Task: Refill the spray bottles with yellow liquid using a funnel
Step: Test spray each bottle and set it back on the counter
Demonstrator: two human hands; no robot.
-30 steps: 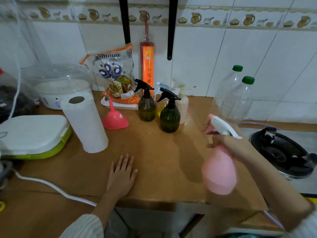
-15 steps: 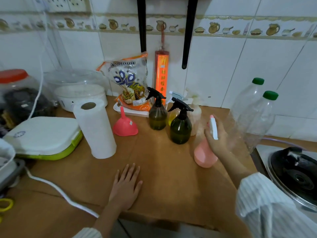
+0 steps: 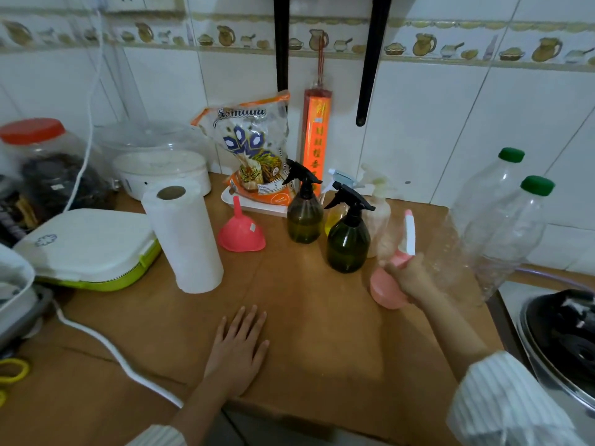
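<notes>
Right hand [image 3: 407, 278] was wrapped around the neck of the pink spray bottle [image 3: 384, 289], fingers closed tight on it just below the white trigger head, and the bottle's round base looked to be down on the brown surface [image 3: 306, 317], though whether it fully rested I could not tell. Left hand [image 3: 236, 347] lay flat, palm down, fingers spread, gripping nothing, at six o'clock from the middle of the surface. Up at twelve o'clock from that flat hand stood the two dark green spray bottles [image 3: 347, 244] with black trigger heads, one just behind and to the left of the other. A yellowish bottle [image 3: 335, 218] peeked between them, and a pale cloudy spray bottle [image 3: 378, 214] stood right behind, at the wall. The pink funnel [image 3: 241, 235] sat mouth down, spout up, at nine o'clock from the green pair, near but apart. Further toward nine o'clock stood the paper towel roll [image 3: 183, 239], upright. Two clear plastic bottles with green caps [image 3: 502, 226] stood at three o'clock from the pink bottle, near the hand holding it. A snack bag [image 3: 254, 146] leaned against the tiled wall behind the funnel.
</notes>
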